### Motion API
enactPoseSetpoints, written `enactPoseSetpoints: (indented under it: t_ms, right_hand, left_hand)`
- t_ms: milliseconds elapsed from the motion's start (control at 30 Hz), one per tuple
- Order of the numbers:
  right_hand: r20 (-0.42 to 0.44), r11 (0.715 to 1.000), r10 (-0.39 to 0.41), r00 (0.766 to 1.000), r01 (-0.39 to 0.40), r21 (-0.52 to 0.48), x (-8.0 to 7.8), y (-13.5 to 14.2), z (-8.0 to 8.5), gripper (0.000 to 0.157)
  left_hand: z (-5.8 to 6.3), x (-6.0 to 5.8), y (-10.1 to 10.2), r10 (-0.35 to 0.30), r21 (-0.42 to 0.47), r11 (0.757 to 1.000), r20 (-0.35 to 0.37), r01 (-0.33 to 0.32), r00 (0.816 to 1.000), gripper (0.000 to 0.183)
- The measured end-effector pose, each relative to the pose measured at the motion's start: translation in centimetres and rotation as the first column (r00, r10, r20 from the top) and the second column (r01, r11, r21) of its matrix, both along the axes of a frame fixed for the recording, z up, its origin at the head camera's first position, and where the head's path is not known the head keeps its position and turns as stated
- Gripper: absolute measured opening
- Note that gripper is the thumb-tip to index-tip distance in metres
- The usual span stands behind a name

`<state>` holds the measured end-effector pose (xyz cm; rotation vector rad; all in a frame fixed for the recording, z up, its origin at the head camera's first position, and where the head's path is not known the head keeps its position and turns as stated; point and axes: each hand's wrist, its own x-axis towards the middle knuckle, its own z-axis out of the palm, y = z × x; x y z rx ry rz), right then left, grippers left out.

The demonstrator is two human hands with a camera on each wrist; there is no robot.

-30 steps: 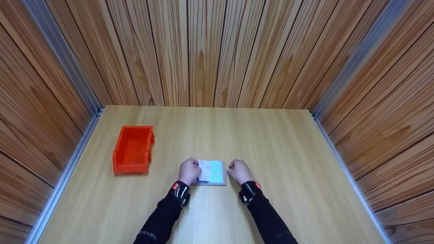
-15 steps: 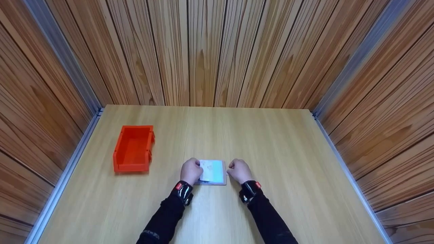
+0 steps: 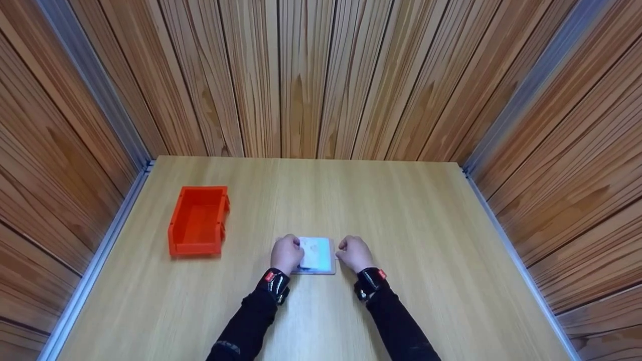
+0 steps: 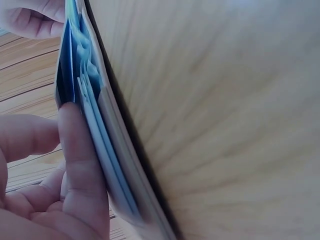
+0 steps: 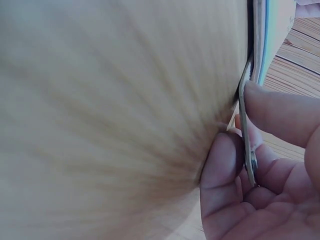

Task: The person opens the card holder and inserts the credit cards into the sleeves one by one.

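A flat card holder (image 3: 317,254) with pale sleeves lies on the table in front of me. My left hand (image 3: 287,254) is at its left side; in the left wrist view, the thumb and a finger pinch the edge of the topmost leaf (image 4: 65,75), lifting it off the stacked sleeves (image 4: 107,145). At the opposite side my right hand (image 3: 354,253) pinches a narrow strap (image 5: 243,107) that sticks out from the holder. A small metal snap (image 5: 253,160) shows near the strap's end, partly behind the fingers.
An orange-red open bin (image 3: 198,220) stands on the left of the wooden table (image 3: 401,210). Plank walls (image 3: 301,75) rise behind and at both sides, with metal rails (image 3: 521,271) along the side edges.
My left hand has shifted slightly to the right, moving over the holder's left part with the pinched leaf. The right hand, the strap and the bin stay where they were.
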<state>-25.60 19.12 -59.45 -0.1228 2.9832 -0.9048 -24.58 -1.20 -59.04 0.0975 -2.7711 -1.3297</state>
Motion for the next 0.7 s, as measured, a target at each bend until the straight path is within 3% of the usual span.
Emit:
enactPoseSetpoints:
  t_ms: [400, 700]
  right_hand:
    - [-0.006, 1.0, 0.005, 1.0, -0.005, 0.009, -0.1, 0.0, 0.0, 0.014]
    - [0.003, 1.0, 0.005, 1.0, -0.005, 0.019, -0.1, 0.1, 0.0, 0.014]
  left_hand:
    - [0.1, 0.1, 0.5, -0.021, -0.025, 0.999, -0.057, 0.02, 0.998, 0.008]
    - [0.3, 0.0, 1.3, -0.034, -0.023, 0.999, 0.021, 0.034, 0.999, 0.008]
